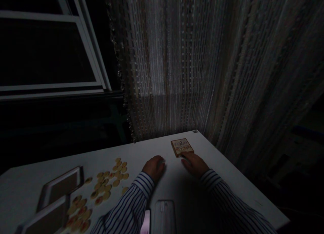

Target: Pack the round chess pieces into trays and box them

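The scene is dim. My left hand (153, 167) rests knuckles-up on the white table (222, 166), its fingers curled under in a loose fist with nothing visible in it. My right hand (194, 163) lies flat a little to the right, fingertips touching the near edge of a small brown card box (181, 146) with a printed lid. Both arms wear striped sleeves. A scatter of several round yellow game tokens (108, 183) lies left of my left hand.
Two flat box trays (60, 186) sit at the table's left. A phone (164, 216) lies face down near the front edge, another lit one (145, 224) beside it. A bead-string curtain (192, 65) hangs behind the table; a dark window (48, 48) is at upper left.
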{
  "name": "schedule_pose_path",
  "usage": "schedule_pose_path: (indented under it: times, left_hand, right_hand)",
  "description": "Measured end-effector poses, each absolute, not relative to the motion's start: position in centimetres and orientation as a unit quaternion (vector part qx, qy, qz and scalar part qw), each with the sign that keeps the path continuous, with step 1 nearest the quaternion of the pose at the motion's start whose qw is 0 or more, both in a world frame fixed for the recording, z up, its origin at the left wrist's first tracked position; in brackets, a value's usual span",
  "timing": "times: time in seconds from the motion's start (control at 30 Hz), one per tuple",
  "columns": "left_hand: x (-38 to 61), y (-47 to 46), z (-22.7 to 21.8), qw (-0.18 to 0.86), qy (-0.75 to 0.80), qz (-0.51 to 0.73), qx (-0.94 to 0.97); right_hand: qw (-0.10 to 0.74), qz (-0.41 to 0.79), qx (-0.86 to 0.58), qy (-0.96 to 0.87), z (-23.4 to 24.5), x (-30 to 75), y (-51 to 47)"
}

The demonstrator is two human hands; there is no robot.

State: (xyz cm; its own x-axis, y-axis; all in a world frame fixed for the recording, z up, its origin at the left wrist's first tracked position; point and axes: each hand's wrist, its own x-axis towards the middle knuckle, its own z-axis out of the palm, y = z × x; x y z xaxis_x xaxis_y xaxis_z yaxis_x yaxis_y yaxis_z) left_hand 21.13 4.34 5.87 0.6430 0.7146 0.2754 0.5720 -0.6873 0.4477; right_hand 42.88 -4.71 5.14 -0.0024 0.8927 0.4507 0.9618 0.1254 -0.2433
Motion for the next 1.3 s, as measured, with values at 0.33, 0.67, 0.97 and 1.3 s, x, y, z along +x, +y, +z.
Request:
schedule_pose_path:
  times: [0.33,0.67,0.97,1.3]
  left_hand:
    - [19.0,3.1,6.1,0.204,0.379,0.205,0.879]
    - [17.0,2.7,5.9,0.264,0.406,0.257,0.836]
    - [14.7,1.8,6.4,0.292,0.431,0.303,0.798]
    - [12.1,1.4,5.4,0.277,0.445,0.338,0.782]
  right_hand:
    - [0.262,-0.062,-0.639,-0.720,5.1,40.6,-4.8]
    - [0.265,-0.067,-0.603,-0.749,4.9,38.9,-4.5]
    - [0.269,-0.056,-0.576,-0.770,5.7,36.3,-3.8]
    - [0.282,-0.045,-0.546,-0.788,5.2,33.9,-3.3]
